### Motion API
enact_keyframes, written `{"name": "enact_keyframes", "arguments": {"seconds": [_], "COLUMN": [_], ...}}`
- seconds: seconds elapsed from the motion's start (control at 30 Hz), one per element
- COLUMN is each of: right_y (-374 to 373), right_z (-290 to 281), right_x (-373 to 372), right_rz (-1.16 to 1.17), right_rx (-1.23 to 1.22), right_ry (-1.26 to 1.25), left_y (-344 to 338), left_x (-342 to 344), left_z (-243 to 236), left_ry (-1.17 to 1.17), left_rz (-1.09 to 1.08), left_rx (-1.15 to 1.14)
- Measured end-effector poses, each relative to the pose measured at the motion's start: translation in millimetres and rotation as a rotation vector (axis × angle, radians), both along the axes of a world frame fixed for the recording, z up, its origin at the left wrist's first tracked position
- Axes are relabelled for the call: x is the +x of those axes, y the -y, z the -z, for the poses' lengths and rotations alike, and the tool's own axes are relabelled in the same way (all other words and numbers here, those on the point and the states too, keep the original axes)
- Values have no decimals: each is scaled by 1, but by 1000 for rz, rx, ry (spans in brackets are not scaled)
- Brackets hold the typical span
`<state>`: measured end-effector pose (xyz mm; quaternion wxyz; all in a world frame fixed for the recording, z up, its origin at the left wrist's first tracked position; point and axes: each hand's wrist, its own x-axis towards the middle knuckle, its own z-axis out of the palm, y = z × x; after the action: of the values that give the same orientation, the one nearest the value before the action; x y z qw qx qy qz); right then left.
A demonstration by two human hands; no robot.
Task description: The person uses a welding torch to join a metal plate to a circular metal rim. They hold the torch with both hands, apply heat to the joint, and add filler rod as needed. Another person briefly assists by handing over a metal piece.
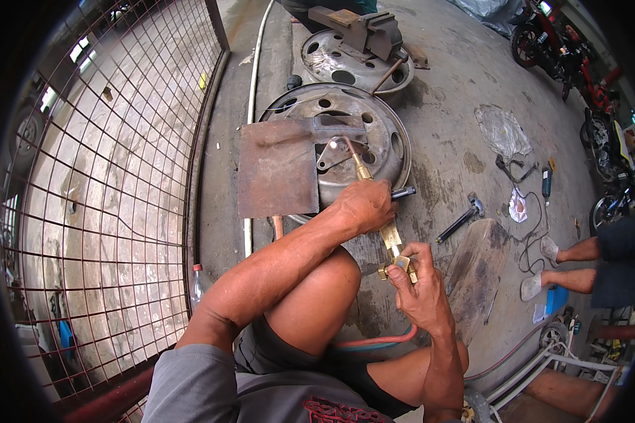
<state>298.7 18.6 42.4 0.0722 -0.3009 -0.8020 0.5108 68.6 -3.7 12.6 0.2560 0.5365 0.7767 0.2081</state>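
A brass gas torch (390,236) runs between my two hands, its copper-coloured tip pointing away from me. My left hand (365,206) is closed round its front part, and a short dark cylinder (403,192) sticks out beside that hand. At the rear valve end, my right hand (421,290) grips the torch with thumb and fingers. The tip reaches a small triangular metal plate (339,156), where a bright spot glows. This plate lies beside a rusty square metal sheet (279,173), above a steel wheel rim (391,116).
A bench vise (381,35) rests on another wheel rim (321,60) beyond. A red mesh fence (134,141) stands at my left. To the right lie a hammer (460,218), a wooden board (476,275) and cables. Another person's feet (533,285) and motorcycles (568,60) are farther right.
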Motion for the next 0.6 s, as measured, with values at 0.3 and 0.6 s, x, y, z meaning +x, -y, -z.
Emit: {"name": "enact_keyframes", "arguments": {"seconds": [0.3, 0.6], "right_y": [0, -1], "right_z": [-4, -3], "right_x": [-1, 0], "right_rz": [-4, 2], "right_rx": [11, 4], "right_ry": [21, 7], "left_y": [0, -1], "left_x": [0, 1], "left_z": [-5, -5], "left_ry": [41, 44], "left_rz": [8, 6], "left_rx": [-14, -12]}}
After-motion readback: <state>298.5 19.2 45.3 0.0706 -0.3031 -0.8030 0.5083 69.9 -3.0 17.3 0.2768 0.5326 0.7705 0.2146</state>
